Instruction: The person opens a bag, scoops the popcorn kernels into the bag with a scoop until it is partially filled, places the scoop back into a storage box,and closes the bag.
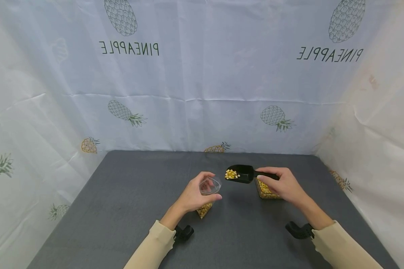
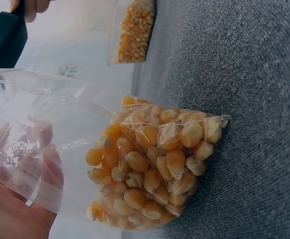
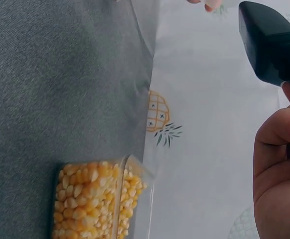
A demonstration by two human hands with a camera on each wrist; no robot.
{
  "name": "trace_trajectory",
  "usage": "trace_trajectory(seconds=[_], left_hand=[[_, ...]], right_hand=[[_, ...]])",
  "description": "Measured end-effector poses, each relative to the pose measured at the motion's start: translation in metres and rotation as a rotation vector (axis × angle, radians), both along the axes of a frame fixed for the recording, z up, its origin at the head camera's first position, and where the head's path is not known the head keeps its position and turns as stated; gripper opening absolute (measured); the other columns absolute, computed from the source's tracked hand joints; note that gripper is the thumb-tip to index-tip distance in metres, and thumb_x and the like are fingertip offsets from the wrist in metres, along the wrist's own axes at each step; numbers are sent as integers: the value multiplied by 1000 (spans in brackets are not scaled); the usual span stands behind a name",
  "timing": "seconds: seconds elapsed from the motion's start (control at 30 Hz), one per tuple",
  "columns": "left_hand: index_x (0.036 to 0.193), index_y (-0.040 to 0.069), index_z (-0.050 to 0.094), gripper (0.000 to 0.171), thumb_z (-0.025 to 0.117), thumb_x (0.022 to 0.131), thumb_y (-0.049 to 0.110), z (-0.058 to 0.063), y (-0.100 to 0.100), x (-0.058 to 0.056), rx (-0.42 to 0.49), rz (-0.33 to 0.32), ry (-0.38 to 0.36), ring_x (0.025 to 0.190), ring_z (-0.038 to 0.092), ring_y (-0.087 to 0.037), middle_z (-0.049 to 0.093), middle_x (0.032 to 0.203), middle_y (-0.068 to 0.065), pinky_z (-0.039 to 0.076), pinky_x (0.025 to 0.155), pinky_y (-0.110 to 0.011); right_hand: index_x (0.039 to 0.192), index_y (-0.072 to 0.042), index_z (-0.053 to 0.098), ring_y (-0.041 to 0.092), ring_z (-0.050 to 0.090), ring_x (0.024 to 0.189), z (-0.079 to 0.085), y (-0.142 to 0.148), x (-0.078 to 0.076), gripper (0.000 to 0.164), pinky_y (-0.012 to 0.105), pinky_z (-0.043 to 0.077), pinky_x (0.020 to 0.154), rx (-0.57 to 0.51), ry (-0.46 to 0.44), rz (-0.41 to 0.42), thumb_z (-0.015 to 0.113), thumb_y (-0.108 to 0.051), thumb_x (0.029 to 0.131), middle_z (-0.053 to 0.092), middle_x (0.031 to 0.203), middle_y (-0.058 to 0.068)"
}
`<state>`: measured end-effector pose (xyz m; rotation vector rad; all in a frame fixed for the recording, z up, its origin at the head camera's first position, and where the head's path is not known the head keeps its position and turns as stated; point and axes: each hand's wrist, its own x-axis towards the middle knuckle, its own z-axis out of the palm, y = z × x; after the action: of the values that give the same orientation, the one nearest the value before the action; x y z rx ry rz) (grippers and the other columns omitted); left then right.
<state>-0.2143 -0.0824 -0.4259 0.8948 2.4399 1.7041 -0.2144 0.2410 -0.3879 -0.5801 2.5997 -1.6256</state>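
My left hand [image 1: 196,193] grips a clear plastic bag [image 1: 210,185] near its top, thumb and fingers spread round the mouth, which stands open. Corn kernels [image 2: 149,167] fill the bottom of the bag, close over the grey cloth in the left wrist view. My right hand [image 1: 287,185] holds a black scoop [image 1: 245,173] by its handle, level above the table. A small heap of yellow kernels [image 1: 231,174] lies at the scoop's front end, which points left at the bag's mouth, a short gap apart.
A clear box [image 1: 265,195] of corn kernels stands on the grey-covered table [image 1: 128,194] beneath the right hand. White curtains [image 1: 202,71] with pineapple prints hang behind the table and along both sides. Black wrist mounts [image 1: 299,230] sit under the forearms.
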Motion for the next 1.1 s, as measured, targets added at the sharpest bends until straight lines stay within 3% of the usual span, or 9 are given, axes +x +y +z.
trace_trajectory(seconds=[0.1, 0.33, 0.4, 0.7, 0.9, 1.1], left_hand=[[137, -1, 52, 57, 80, 88, 9, -1, 0, -1, -6, 4, -2, 91, 60, -35, 61, 105, -15, 56, 80, -37], [142, 4, 50, 63, 81, 87, 10, -32, 1, -19, -26, 20, -15, 92, 61, -32, 61, 107, -13, 57, 80, -36], [142, 5, 49, 65, 82, 87, 12, -35, 0, -21, -24, 20, -13, 92, 61, -30, 61, 109, -14, 57, 80, -34], [142, 14, 50, 65, 83, 88, 27, -37, -2, -22, -15, -2, 7, 93, 61, -19, 62, 113, -16, 56, 80, -31], [144, 12, 48, 71, 82, 88, 36, -37, -2, -22, -39, 12, 12, 94, 60, -16, 62, 113, -8, 56, 80, -31], [147, 9, 45, 76, 81, 88, 41, -37, -4, -22, -58, 17, 3, 91, 59, -13, 62, 106, -11, 56, 82, -33]], right_hand=[[130, 1, 65, 11, 27, 41, 1, -3, -2, 35, 35, 33, 39, 8, 1, 9, 66, -19, 101, 34, 50, -3], [129, 2, 66, 12, 24, 41, 3, -10, -4, 34, 34, 31, 38, -7, -5, 52, 66, -17, 101, 33, 49, -1], [128, 2, 66, 13, 24, 40, 4, -13, -5, 33, 34, 33, 39, -12, -7, 64, 67, -16, 101, 33, 49, -1], [127, -2, 68, 9, 28, 40, 5, -27, -9, 31, 32, 33, 38, 32, 37, 93, 68, -17, 100, 36, 48, -5], [124, -4, 71, 9, 28, 40, 4, -33, -12, 28, 31, 34, 39, 58, 44, 100, 68, -17, 100, 36, 50, -3], [122, -5, 72, 9, 28, 40, 1, -39, -16, 26, 30, 35, 40, 77, 36, 113, 69, -18, 99, 38, 50, -2]])
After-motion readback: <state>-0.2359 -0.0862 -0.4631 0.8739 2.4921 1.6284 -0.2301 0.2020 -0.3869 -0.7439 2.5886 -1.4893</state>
